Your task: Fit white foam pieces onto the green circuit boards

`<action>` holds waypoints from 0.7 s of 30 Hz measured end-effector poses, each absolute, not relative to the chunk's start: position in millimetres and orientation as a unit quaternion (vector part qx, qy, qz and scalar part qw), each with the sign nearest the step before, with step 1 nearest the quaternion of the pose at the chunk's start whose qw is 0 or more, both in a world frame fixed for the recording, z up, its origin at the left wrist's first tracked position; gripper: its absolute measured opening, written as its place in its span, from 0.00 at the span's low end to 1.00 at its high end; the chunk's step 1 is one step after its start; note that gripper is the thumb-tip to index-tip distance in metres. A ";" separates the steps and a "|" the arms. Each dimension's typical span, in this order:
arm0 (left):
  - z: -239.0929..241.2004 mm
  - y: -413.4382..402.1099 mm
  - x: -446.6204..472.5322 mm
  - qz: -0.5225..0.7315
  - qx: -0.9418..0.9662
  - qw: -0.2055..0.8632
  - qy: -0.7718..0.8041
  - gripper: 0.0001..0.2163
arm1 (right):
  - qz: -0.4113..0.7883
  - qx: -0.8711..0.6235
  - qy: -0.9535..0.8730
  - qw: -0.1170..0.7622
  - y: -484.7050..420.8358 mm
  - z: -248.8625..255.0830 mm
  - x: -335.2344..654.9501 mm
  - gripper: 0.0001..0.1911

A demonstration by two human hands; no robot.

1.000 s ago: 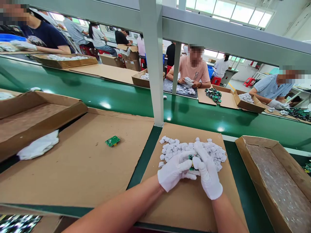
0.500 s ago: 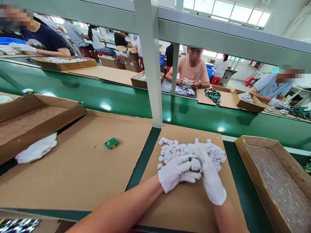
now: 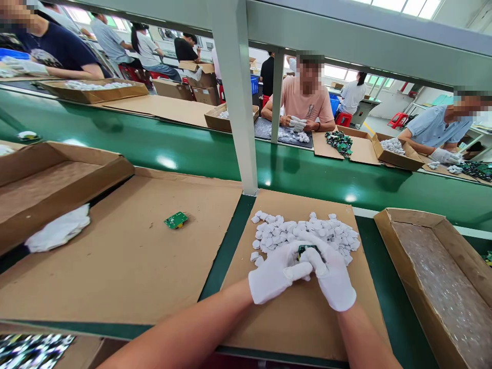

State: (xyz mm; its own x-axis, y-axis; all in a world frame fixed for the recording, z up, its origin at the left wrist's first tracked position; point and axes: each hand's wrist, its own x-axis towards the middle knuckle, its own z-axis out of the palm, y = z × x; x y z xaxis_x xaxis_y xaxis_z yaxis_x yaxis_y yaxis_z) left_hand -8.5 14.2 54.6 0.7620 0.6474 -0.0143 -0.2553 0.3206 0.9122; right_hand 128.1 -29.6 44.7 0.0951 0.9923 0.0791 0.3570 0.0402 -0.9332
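Both my hands wear white gloves and meet over the right cardboard sheet (image 3: 261, 328). My left hand (image 3: 274, 271) grips a small green circuit board (image 3: 307, 249) from the left side. My right hand (image 3: 332, 271) closes on the same board from the right, its thumb and fingers pressed over it. Most of the board is covered by the gloves; the white piece on it cannot be made out. Just beyond my hands spreads a pile of small white pieces (image 3: 277, 231). Another green circuit board (image 3: 176, 220) lies by itself on the left cardboard sheet (image 3: 115, 266).
A white glove (image 3: 59, 229) lies beside a cardboard tray (image 3: 57, 200) at left. Another cardboard tray (image 3: 423, 277), lined with clear plastic, stands at right. A grey post (image 3: 234, 102) rises ahead, before a green belt (image 3: 184, 151). Co-workers sit across it.
My right hand has come down over the circuit board, and its fingers now close on it together with my left. The white piece on the board is now covered. The view has shifted slightly.
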 end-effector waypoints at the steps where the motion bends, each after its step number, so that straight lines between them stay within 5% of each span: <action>1: 53.9 13.3 -7.1 0.294 0.511 0.779 0.212 0.15 | 0.344 -0.597 -0.571 0.446 -29.5 44.8 128.0 0.20; 7: 53.5 16.5 -6.5 0.300 0.469 0.789 0.261 0.14 | 0.358 -0.561 -0.580 0.470 -29.3 47.2 133.9 0.23; 21: 47.2 19.6 -10.6 0.297 0.347 0.877 0.147 0.16 | 0.170 -0.603 -0.665 0.406 -24.4 43.1 132.8 0.20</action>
